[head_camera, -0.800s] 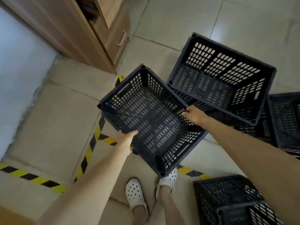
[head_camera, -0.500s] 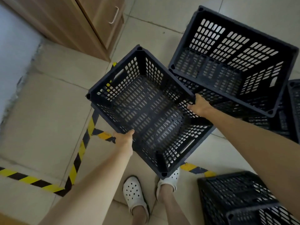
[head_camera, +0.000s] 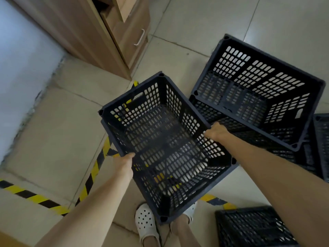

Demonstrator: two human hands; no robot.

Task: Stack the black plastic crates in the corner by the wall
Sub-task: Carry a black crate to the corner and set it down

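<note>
I hold a black perforated plastic crate point(head_camera: 165, 145) in the air in front of me, open side up and slightly tilted. My left hand point(head_camera: 124, 164) grips its near-left rim and my right hand point(head_camera: 216, 131) grips its right rim. Right of it a stack of black crates point(head_camera: 256, 90) stands on the floor, the top one open towards me. Another black crate point(head_camera: 252, 229) sits at the bottom right, and part of one more crate point(head_camera: 322, 139) shows at the right edge. The corner floor point(head_camera: 58, 122) by the pale wall point(head_camera: 19, 68) lies to the left.
A wooden cabinet point(head_camera: 99, 32) with a drawer handle stands at the top left against the wall. Yellow-black hazard tape point(head_camera: 92, 173) marks the tiled floor. My feet in white perforated clogs point(head_camera: 146, 223) are below the held crate.
The held crate has dropped in the view and turned slightly, still in both hands. The view has shifted, so the cabinet and the crate stack sit lower in the frame.
</note>
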